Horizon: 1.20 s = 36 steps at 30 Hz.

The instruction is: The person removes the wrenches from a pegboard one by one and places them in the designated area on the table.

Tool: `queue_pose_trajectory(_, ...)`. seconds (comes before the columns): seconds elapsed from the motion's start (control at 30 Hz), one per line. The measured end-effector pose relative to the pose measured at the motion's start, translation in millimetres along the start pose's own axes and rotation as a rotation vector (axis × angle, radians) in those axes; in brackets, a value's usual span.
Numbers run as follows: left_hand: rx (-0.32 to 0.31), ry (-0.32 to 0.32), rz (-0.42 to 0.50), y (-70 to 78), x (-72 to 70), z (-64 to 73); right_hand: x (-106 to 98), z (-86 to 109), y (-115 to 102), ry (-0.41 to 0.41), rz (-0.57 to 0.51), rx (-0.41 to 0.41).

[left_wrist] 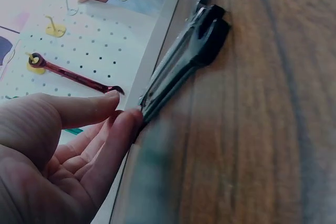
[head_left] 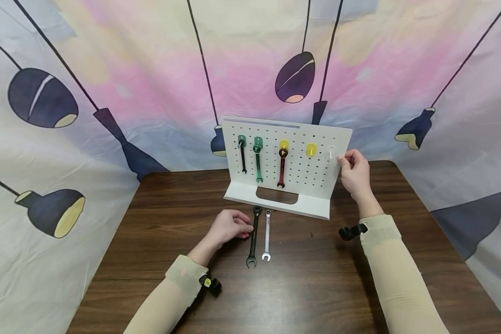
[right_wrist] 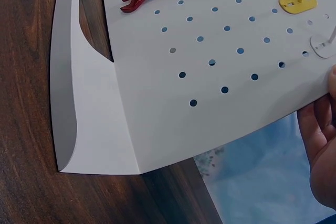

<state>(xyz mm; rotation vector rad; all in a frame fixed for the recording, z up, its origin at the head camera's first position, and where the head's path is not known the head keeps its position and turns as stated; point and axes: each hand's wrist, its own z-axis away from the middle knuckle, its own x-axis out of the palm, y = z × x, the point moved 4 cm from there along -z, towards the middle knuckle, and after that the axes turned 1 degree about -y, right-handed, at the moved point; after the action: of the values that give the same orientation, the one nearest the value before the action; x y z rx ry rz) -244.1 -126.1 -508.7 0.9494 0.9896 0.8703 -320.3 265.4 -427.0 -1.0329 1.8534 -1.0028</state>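
Note:
A white pegboard stand (head_left: 300, 181) stands upright at the back of the table. My right hand (head_left: 355, 174) pinches its right edge, with the thumb in front and fingers behind. A black wrench (head_left: 254, 239) lies on the table before the stand, beside a silver wrench (head_left: 267, 236). My left hand (head_left: 229, 226) is at the black wrench's left side, fingers loosely bent. In the left wrist view its index fingertip (left_wrist: 134, 116) meets the wrench's edge, while the thumb stays off it. On hooks hang a small black wrench (head_left: 243, 157), a green wrench (head_left: 258, 162) and a red wrench (head_left: 281, 169).
A yellow hook (head_left: 311, 150) and a clear hook (head_left: 330, 152) on the board's right side hold nothing. The stand's base (head_left: 234, 191) has a slot in it. Behind the wooden table (head_left: 171, 199) hangs a printed cloth (head_left: 150, 69).

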Motion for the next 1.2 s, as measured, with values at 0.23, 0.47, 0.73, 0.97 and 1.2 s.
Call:
queue_pose_trajectory(0.23, 0.05, 0.058, 0.003, 5.4, -7.2, -5.9, 5, -1.1, -2, -0.006, -0.01, -0.01)
queue_pose_trajectory(0.47, 0.046, 0.067, 0.091, 8.1, -10.8, -15.0, 5, 0.0, -2, -0.006, -0.003, -0.01)
queue_pose_trajectory(0.73, 0.105, 0.071, 0.108, 20.2, -10.4, -24.5, 4, 0.6, -4, 0.003, 0.006, -0.001)
queue_pose_trajectory(0.97, 0.281, 0.096, -0.01, 42.0, 0.4, -40.4, 0, 2.1, -6, -0.005, 0.0, 0.014)
queue_pose_trajectory(1.2, 0.416, 0.139, -0.079, 60.7, 15.6, -62.8, 0, 1.7, -2, -0.009, 0.006, 0.023)
